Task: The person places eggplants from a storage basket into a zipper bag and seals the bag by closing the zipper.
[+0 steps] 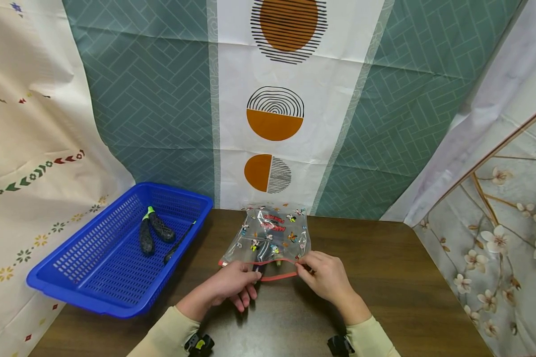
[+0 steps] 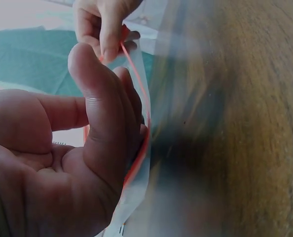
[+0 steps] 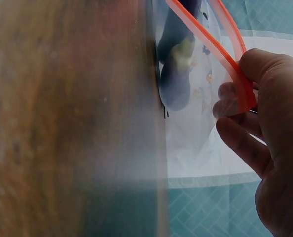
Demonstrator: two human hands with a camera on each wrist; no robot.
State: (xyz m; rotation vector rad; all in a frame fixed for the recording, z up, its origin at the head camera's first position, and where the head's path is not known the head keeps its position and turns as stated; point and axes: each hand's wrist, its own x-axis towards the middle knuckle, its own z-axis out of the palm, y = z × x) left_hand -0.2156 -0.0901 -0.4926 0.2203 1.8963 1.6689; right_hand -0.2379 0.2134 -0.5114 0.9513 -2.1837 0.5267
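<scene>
Right hand (image 1: 325, 273) pinched the right end of the red rim (image 1: 282, 276) of the clear bag (image 1: 261, 230), apparently to hold its mouth apart; the left hand (image 1: 233, 285) sat at the rim's near left, its hold impossible to tell. On the desk (image 1: 384, 282), the blue basket (image 1: 71, 297) stood left, probably out of the way; the bag lay far of both hands, dark eggplants (image 3: 175, 94) inside

One left hand (image 1: 233, 286), one right hand (image 1: 326, 276), one clear red-edged bag (image 1: 277, 229), one blue basket (image 1: 111, 277), three eggplants (image 1: 147, 238) in the basket (those bagged are hard to count), one tabletop (image 1: 393, 287)
</scene>
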